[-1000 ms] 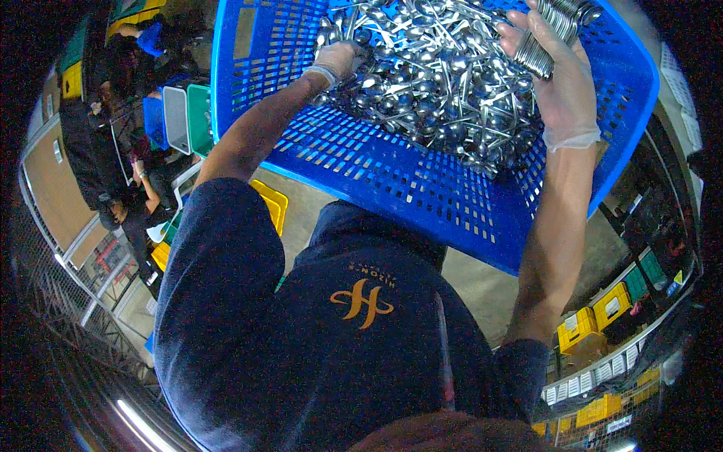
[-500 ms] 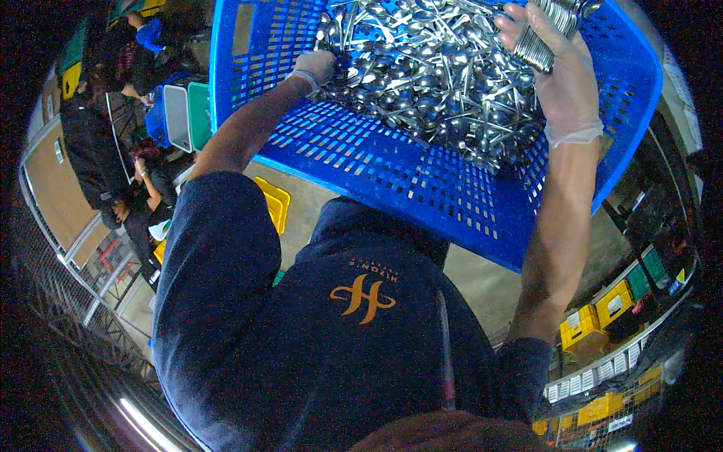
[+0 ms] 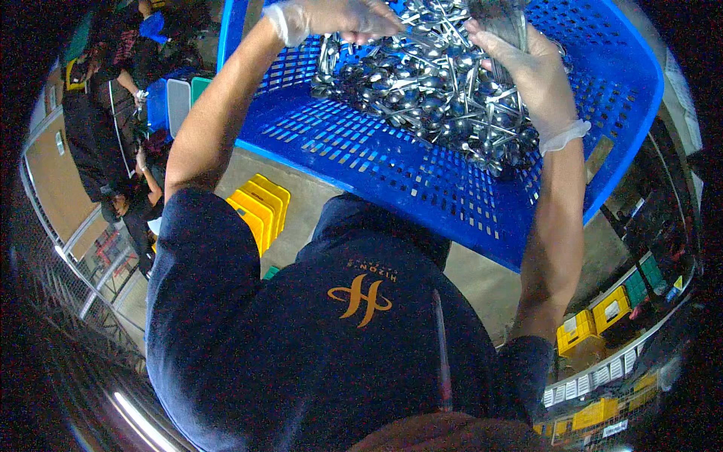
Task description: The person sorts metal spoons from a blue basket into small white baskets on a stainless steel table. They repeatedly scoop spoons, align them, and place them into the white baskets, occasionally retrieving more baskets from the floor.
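A thick, blurred stack of shiny silver metal cutlery (image 3: 498, 24) sits upright in the person's right hand (image 3: 536, 74), which wears a clear thin glove; the thumb and fingers are wrapped around it, gripping it firmly. Just beyond the right fingertips, toward the other hand, the left hand (image 3: 335, 18), gloved the same way, hangs over the heap with its fingers stretched out toward the stack and slightly bent. Something thin and blurred shows by those fingertips, and I can't tell whether they are pinching it.

Beneath the fingers of both hands spreads a loose, jumbled heap of silver metal spoons (image 3: 429, 102), bowls and handles pointing every way. It lies in a big blue slotted plastic basket (image 3: 422, 207), whose near wall runs between the fingers and the person's navy shirt (image 3: 301, 354).

Well apart from the left fingers, low down beside the basket, stand nested yellow plastic crates (image 3: 260, 205). Farther out on that same side, a co-worker's gloved hand (image 3: 141, 96) is next to a grey plastic bin (image 3: 178, 107).
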A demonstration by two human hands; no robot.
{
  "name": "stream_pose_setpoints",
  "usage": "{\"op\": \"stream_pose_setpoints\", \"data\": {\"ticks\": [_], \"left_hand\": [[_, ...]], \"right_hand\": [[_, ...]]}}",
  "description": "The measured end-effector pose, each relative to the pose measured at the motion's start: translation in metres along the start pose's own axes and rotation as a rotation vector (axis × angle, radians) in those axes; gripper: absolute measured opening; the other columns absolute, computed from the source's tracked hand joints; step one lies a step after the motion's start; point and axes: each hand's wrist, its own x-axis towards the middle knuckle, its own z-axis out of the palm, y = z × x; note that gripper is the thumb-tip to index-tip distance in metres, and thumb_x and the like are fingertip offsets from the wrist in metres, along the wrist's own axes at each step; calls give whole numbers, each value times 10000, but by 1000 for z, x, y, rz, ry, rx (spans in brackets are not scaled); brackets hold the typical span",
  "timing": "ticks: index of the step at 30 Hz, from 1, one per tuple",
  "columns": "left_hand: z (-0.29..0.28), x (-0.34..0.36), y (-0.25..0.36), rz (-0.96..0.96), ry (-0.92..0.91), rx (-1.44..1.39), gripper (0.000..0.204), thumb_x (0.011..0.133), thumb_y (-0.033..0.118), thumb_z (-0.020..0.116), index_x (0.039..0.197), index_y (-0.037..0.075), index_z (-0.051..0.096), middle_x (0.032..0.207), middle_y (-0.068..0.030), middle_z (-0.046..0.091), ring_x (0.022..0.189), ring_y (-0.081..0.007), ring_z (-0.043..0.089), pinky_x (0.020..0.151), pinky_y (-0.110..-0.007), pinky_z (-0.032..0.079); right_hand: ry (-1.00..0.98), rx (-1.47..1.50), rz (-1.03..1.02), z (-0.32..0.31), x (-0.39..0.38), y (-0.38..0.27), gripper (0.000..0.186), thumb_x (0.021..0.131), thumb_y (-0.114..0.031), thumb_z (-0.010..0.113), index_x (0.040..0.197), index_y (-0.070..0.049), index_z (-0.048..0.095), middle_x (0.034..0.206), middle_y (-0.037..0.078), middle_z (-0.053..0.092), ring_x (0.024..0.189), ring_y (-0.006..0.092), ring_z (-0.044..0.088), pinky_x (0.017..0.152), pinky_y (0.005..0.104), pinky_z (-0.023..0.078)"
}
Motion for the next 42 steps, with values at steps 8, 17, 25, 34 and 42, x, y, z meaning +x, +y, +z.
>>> {"op": "stream_pose_setpoints", "data": {"ticks": [8, 17, 25, 34, 42], "left_hand": [[15, 22, 64, -127, 29, -193, 570, 1108, 456, 346, 1106, -23, 655, 922, -125, 736, 750, -190, 708, 686, -297, 612], [26, 47, -63, -63, 86, -292, 503, 1021, 451, 434, 1112, 17, 672, 963, -163, 751, 806, -280, 739, 738, -367, 616], [97, 49, -199, -567, 224, 792, 280, 899, 277, 633, 963, 51, 787, 1013, -190, 764, 954, -372, 748, 818, -496, 597], [104, 53, -197, -481, 203, 832, 324, 849, 335, 703, 978, 50, 786, 1004, -192, 764, 964, -374, 746, 825, -474, 598], [48, -8, -122, -563, 582, 556, 377, 771, 399, 722, 1024, 133, 809, 967, -221, 755, 946, -384, 738, 871, -426, 588]], "right_hand": [[-63, -49, -167, 31, -5, 7, 224, 978, -165, 686, 1132, -2, 700, 974, 67, 755, 874, 136, 667, 835, 333, 533], [-106, 161, 108, 8, 2, 5, 296, 953, -196, 740, 1165, 6, 692, 998, 107, 742, 829, 163, 739, 738, 278, 587], [19, 359, 170, 9, -6, -30, 223, 937, -112, 723, 1097, 35, 674, 937, 123, 733, 784, 182, 732, 695, 281, 609], [-19, 324, 64, 1, -3, -6, 350, 947, -226, 748, 1197, 7, 676, 1038, 142, 756, 859, 193, 756, 742, 273, 603], [-79, 462, 100, 13, -1, -4, 320, 939, -219, 759, 1157, 7, 697, 980, 133, 755, 885, 210, 756, 773, 318, 626]]}}
